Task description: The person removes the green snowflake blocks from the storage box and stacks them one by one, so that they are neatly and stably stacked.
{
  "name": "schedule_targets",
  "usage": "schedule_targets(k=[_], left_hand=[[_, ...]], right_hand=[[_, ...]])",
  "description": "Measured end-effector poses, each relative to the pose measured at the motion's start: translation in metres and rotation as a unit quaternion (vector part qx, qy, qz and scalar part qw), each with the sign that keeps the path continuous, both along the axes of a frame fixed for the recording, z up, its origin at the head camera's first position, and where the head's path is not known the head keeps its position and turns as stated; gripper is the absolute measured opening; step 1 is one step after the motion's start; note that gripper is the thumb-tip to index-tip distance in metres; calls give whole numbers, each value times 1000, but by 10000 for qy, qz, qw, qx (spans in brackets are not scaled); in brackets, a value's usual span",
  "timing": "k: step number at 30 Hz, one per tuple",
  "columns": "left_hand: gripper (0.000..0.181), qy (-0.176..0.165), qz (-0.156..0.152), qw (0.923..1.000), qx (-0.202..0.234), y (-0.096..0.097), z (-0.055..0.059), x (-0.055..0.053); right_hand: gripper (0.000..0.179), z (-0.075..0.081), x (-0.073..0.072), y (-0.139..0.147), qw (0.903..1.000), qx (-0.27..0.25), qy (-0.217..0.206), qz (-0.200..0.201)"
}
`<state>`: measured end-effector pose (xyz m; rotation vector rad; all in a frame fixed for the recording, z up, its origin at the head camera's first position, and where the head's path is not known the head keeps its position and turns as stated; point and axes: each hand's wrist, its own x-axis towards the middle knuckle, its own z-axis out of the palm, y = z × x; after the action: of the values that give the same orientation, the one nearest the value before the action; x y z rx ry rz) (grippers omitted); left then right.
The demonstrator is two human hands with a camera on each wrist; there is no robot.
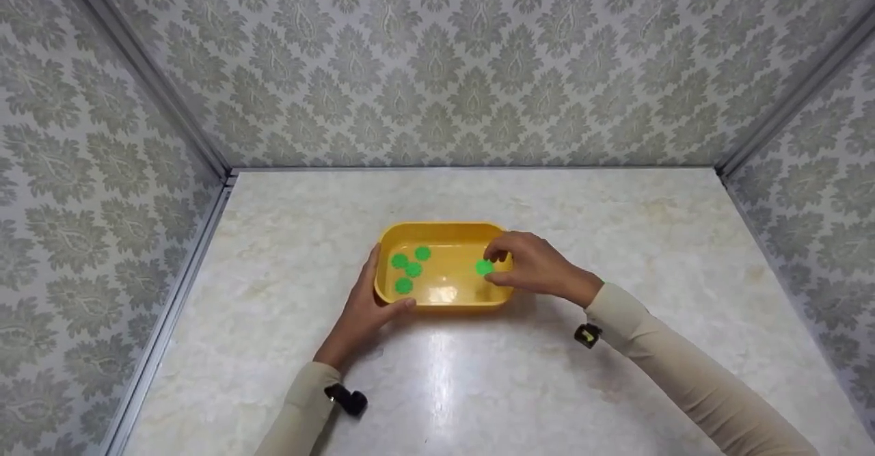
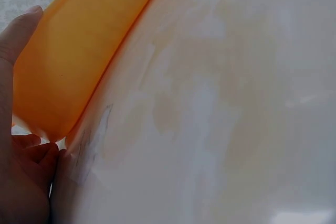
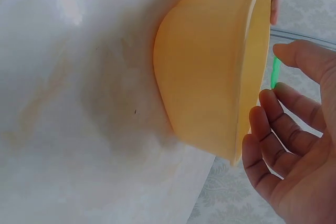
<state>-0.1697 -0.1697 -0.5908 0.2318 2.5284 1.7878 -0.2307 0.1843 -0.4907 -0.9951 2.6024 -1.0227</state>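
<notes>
A yellow plastic basin (image 1: 448, 264) sits on the table in the head view. My left hand (image 1: 364, 305) grips its left end, the thumb on the front rim and the fingers along the side. Over the basin's right end, my right hand (image 1: 536, 266) pinches a green scalloped disc (image 1: 484, 267) between thumb and index finger. The right wrist view shows that disc (image 3: 275, 72) edge-on, above the basin's rim, with the other fingers loosely curled. Several like green discs (image 1: 413, 269) lie on the basin's floor toward the left.
Pale marbled tabletop (image 1: 287, 237) surrounds the basin. Patterned wall panels (image 1: 437, 66) stand behind and at both sides, with grey metal edging (image 1: 164, 319) along the left. Dark small devices (image 1: 348, 399) are strapped at both wrists.
</notes>
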Motion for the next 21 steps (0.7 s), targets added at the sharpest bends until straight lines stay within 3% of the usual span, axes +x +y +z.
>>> schedule_targets(k=[21], left_hand=[[124,115,-43,9999,56,-1,-2,-1]], right_hand=[[20,2,3,40,9983,-313,-58,-494]])
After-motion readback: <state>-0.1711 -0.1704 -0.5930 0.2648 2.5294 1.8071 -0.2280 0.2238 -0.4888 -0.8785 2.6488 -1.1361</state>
